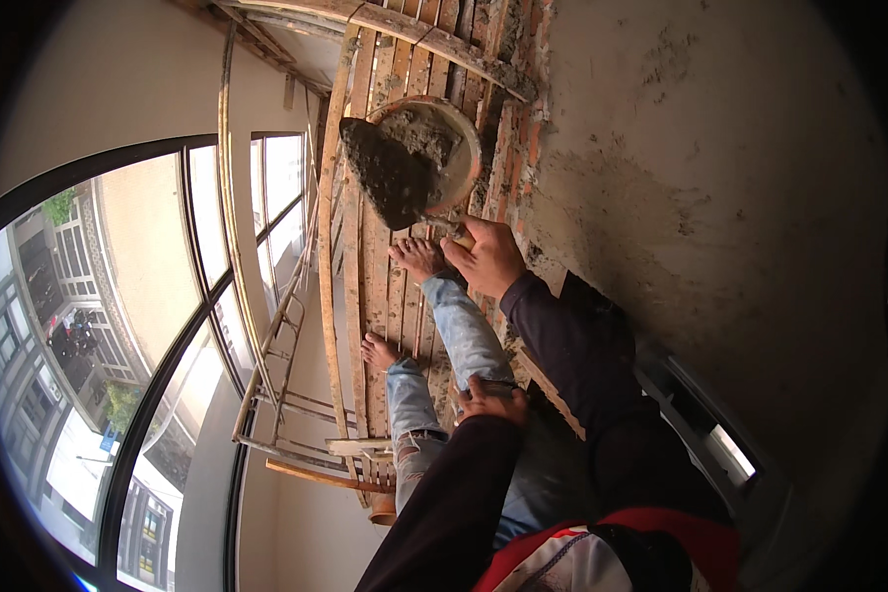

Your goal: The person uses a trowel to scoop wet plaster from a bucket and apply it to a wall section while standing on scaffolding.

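My right hand (486, 255) grips the handle of a trowel (385, 173), whose pointed blade carries wet grey mortar. The blade hangs over the left part of a round bucket (469, 158) with more grey mortar in it, partly hidden behind the blade. My left hand (491, 403) is at my bent knee, fingers curled around or against something greyish that I cannot make out. My bare feet (416, 255) stand on narrow wooden planks (365, 276) spattered with mortar, below the bucket.
A plastered wall (661, 178) with rough exposed edges runs along the right. Bamboo poles and rails (257, 355) border the platform at left, beside tall dark-framed windows (183, 326) overlooking a street. A wooden board (444, 30) crosses the top. A dark-framed opening (701, 424) is at lower right.
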{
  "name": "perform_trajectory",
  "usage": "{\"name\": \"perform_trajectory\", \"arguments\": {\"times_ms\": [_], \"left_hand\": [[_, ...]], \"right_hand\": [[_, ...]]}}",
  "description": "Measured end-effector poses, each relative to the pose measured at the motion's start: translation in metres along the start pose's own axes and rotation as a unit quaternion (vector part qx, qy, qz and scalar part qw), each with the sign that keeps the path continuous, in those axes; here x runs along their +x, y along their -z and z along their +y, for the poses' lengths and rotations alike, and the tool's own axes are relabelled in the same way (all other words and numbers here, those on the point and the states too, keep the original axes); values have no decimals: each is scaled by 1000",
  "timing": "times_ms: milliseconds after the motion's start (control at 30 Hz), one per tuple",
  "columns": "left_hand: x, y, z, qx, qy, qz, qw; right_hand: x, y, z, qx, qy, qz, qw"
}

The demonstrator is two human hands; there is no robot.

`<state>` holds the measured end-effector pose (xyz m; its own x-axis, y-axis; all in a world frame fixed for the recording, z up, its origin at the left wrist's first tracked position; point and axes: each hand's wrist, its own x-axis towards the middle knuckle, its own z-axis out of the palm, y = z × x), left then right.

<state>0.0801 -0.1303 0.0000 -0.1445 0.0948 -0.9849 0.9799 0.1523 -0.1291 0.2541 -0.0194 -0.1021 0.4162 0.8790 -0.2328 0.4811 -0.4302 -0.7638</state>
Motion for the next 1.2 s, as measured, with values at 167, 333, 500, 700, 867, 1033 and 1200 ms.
{"name": "perform_trajectory", "arguments": {"times_ms": [167,333,500,700,867,1033,1200], "left_hand": [[4,-8,0,5,6,11,1000],[5,-8,0,9,14,-1,1000],[-2,1,7,-16,17,-10,1000],[-4,9,7,-16,12,-21,1000],[5,5,-4,-36,27,-41,998],[9,-2,-11,-34,17,-40,998],[9,-2,-13,-49,-17,-10,999]], "right_hand": [[8,44,40,520,-267,-257,770],[-8,107,92,243,-456,208,830],[-38,104,66,33,-320,225,920],[11,34,78,-277,-378,-110,876],[79,-30,86,-401,-335,-171,835],[45,-52,110,-267,-319,-155,896],[-17,-48,140,-122,-412,-72,900]]}}
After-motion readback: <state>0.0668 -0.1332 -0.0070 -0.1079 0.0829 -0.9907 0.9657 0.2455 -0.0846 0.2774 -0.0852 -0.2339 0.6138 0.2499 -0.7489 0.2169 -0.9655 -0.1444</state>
